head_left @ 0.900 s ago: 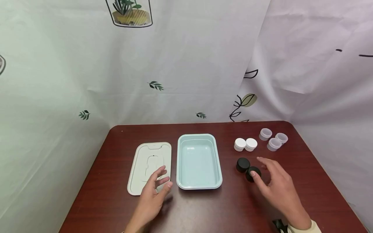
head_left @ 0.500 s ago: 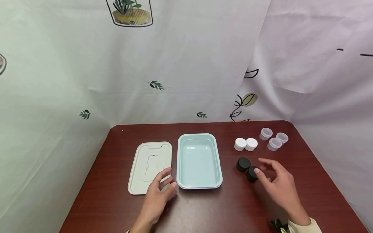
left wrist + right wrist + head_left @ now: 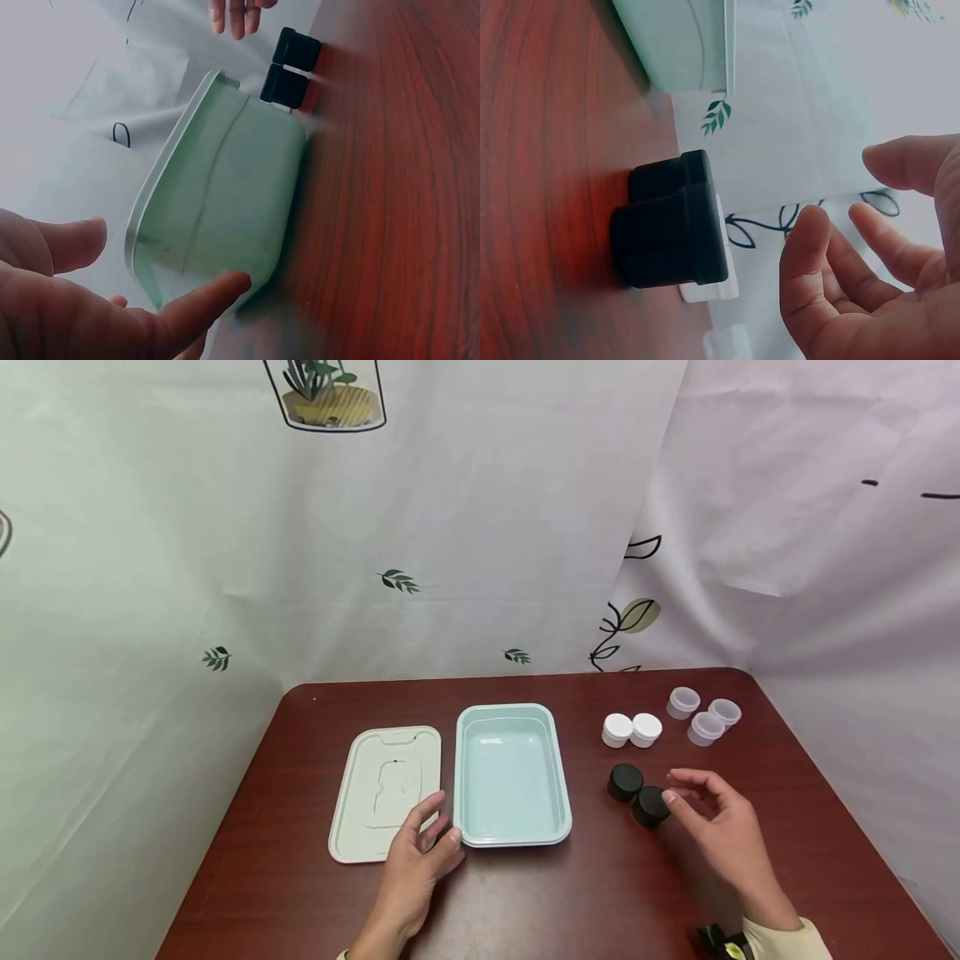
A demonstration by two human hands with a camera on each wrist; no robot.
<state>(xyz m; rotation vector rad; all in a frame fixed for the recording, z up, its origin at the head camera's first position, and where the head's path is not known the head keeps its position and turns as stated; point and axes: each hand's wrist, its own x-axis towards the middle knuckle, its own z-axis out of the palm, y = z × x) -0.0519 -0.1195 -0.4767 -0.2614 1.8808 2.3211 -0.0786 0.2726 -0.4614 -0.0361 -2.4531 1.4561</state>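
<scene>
A pale blue-green rectangular tub (image 3: 513, 841) stands on the table, with my left hand (image 3: 416, 868) at its near left corner, thumb and fingers apart and nothing in them. Left of the tub lies a whitish lid (image 3: 360, 793), partly behind that hand. Two small black lidded jars stand side by side: a farther one (image 3: 625, 782) and a nearer one (image 3: 650, 807). My right hand (image 3: 723, 835) hovers just right of the nearer jar, fingers loosely bent and holding nothing. The right wrist view shows a gap between the fingertips (image 3: 810, 225) and the jars (image 3: 671, 240).
Behind the black jars stand two white lidded jars (image 3: 632, 731). Farther right are three translucent small cups (image 3: 705, 728). A patterned white cloth (image 3: 480, 527) hangs along the back and sides of the dark red-brown table (image 3: 540, 910).
My left hand has shifted right, from over the lid toward the tub's corner. My right hand has drawn slightly right, off the nearer black jar, which stays in place.
</scene>
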